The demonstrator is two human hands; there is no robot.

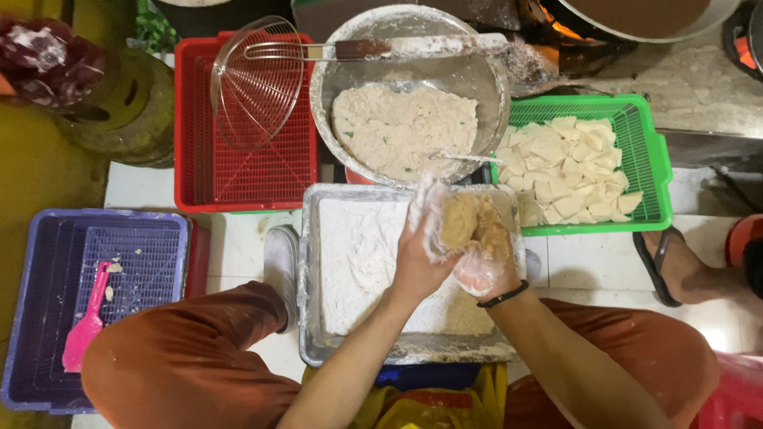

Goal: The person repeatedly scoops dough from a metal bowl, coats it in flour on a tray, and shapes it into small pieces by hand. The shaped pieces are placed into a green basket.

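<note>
Centrally, flour tray [318, 262], batter bowl [326, 79], tofu basket [656, 159].

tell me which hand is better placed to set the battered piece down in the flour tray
Probably the right hand: gloved in thin plastic, it cradles the battered piece from beneath, directly over the flour tray. The left hand only steadies the piece from the side.

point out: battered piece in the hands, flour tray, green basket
battered piece [469, 226], head view, on its brown middle between both hands
flour tray [311, 349], head view, on its metal rim, near-left corner
green basket [652, 151], head view, on its right wall
</note>
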